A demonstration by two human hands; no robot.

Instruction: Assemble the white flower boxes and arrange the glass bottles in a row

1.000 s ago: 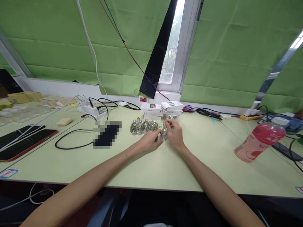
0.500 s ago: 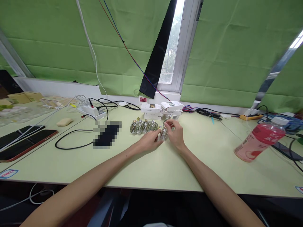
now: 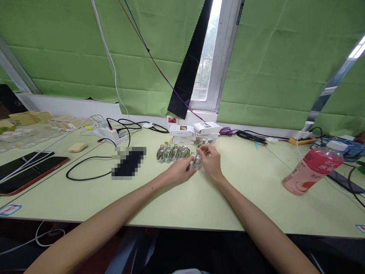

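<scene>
My left hand (image 3: pixel 182 169) and my right hand (image 3: pixel 210 160) meet at the middle of the table. Between their fingertips they hold a small round, shiny clear-and-silver object (image 3: pixel 197 161), upright on its edge; its exact kind is too small to tell. Just left of it, a row of several similar round shiny objects (image 3: pixel 172 153) with gold-coloured tops stands side by side, close behind my left hand. Another shiny piece (image 3: pixel 204 140) shows behind my right fingers, partly hidden by them.
White printed boxes (image 3: pixel 181 131) are stacked behind the row, with another white stack (image 3: pixel 207 127) beside them. A pink drink bottle (image 3: pixel 313 167) stands at right. At left lie a blurred-out dark device (image 3: pixel 129 163), a power strip (image 3: pixel 111 133) with cables, and a tablet (image 3: pixel 32 173).
My right fingertips have shifted slightly left on the round object. My left hand and the row stay where they were.
</scene>
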